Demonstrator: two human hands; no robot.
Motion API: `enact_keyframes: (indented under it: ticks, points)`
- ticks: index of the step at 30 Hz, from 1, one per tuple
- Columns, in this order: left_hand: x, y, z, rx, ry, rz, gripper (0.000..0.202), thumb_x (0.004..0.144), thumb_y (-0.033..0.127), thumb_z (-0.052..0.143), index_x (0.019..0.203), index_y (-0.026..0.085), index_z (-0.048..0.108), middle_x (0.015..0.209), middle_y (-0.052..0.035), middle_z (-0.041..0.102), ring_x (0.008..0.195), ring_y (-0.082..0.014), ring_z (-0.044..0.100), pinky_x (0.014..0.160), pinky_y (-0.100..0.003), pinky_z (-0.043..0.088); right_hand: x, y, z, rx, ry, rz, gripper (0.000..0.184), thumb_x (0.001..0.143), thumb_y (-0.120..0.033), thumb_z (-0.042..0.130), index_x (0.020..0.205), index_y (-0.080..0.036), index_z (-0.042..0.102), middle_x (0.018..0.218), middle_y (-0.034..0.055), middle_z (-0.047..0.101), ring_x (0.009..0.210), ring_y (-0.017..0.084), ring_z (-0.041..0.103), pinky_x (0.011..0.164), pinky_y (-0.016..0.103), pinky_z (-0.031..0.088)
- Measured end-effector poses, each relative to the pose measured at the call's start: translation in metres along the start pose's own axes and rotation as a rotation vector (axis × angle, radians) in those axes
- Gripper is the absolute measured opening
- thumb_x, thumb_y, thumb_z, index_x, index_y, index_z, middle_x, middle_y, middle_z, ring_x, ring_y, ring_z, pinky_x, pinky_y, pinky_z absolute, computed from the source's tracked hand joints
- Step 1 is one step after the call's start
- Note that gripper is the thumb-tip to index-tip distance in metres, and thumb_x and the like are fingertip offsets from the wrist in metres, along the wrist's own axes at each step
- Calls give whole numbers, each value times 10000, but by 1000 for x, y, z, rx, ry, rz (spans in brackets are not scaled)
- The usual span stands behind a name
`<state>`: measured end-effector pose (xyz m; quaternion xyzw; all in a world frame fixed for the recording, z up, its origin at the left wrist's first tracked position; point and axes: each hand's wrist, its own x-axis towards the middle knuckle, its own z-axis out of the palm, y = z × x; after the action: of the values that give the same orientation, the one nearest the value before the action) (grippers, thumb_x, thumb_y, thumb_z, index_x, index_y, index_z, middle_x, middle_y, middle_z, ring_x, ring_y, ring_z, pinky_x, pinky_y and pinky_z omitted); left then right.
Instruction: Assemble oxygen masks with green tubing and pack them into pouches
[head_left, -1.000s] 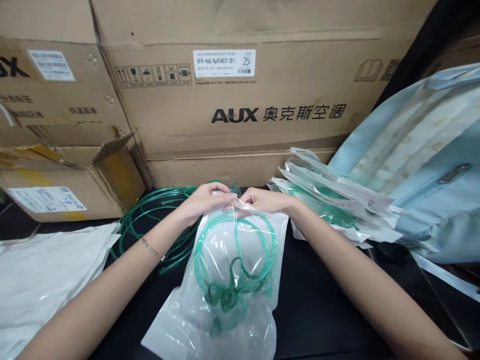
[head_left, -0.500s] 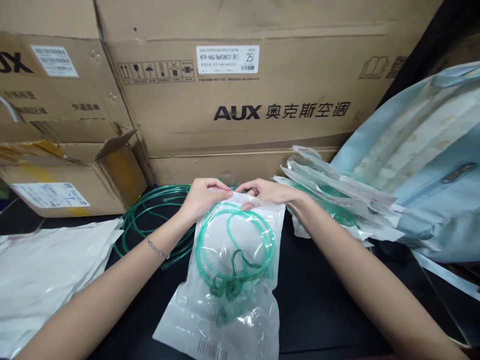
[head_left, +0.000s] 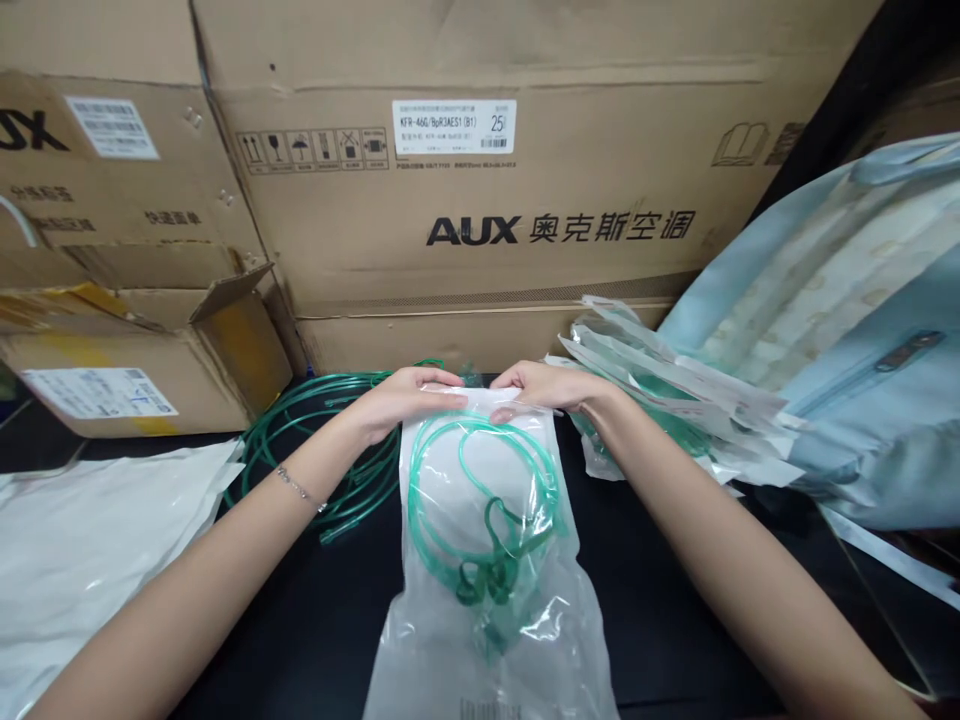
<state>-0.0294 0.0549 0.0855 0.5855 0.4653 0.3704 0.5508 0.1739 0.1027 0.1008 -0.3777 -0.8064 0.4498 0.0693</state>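
Observation:
A clear plastic pouch [head_left: 480, 640] lies on the black table [head_left: 652, 600], holding coiled green tubing [head_left: 480, 500] with a mask piece low in the coil. My left hand [head_left: 401, 395] and my right hand [head_left: 544, 388] both grip the pouch's far top edge, fingers closed on the plastic, thumbs close together. A thin bracelet sits on my left wrist.
Loose green tubing [head_left: 315, 430] lies left of the pouch. A stack of filled pouches [head_left: 675, 400] rests to the right, against a pale blue bag [head_left: 862, 330]. Flat white pouches [head_left: 90, 540] lie at the left. Large cardboard boxes [head_left: 487, 200] wall off the back.
The pouch has straightened so it lies lengthwise toward me, and its top edge has been pulled flatter. Both hands stayed at the top edge, shifting slightly.

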Motion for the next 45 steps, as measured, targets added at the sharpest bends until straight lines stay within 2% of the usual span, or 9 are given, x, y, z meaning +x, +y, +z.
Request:
enact_keyframes:
  ticks: [3,11,14,21,26,31,38,42,45]
  points:
    - [-1,2,-7,151,-156,-84,290,526,223,745,795,141,672,738,-21,656,637,-126,570,578,-226,412,5,2,3,-11,7,-3,330,511,-370,769,693,-144,611,597,-49,519,539,74,436,480,192,305]
    - [6,-10,-3,317,62,52,255,458,232,769,533,145,541,483,72,489,471,-64,419,452,-183,297,-1,2,3,292,-66,17,564,740,-617,479,980,-134,646,922,73,645,661,108,546,540,207,408]
    - [7,-11,-4,336,57,65,285,426,238,783,492,145,523,438,84,443,439,-55,386,427,-175,266,-4,1,2,243,-126,-39,480,647,-505,661,956,-137,661,896,43,659,691,110,562,596,205,428]
    - [4,-1,-31,107,-115,-21,221,534,226,745,741,161,704,676,-29,673,576,-130,586,548,-229,435,-10,2,-6,223,-102,-55,366,725,-399,619,977,-137,662,882,44,675,720,134,593,676,257,449]
    - [4,0,-42,51,6,-8,165,534,180,752,688,141,706,607,-27,664,532,-120,578,535,-221,448,-16,2,-10,235,-5,-73,391,717,-399,625,1041,-182,625,939,35,640,739,117,565,630,223,444]
    - [9,-8,-41,-63,47,22,262,535,174,762,790,142,710,680,-39,694,581,-126,604,564,-221,461,-14,4,-10,126,145,-68,323,612,-321,701,891,-165,653,729,-6,600,615,100,512,512,197,386]
    - [10,-19,-20,-265,-73,14,360,601,238,744,940,133,680,983,-120,685,832,-203,646,776,-309,502,-12,0,-7,96,357,-29,229,590,-285,690,758,-138,643,674,5,606,577,111,515,510,222,377]
    - [10,-26,-9,-354,20,40,476,534,193,787,986,113,659,1014,-133,675,871,-225,641,807,-328,497,-14,-3,-5,91,365,-26,340,634,-325,665,932,-162,645,837,29,655,687,142,569,561,236,433]
    - [10,-29,-5,-334,70,53,482,496,197,804,951,108,669,976,-125,688,843,-221,645,785,-323,499,-11,-2,-4,52,402,-26,308,586,-301,710,856,-157,675,822,28,666,732,162,575,627,255,448]
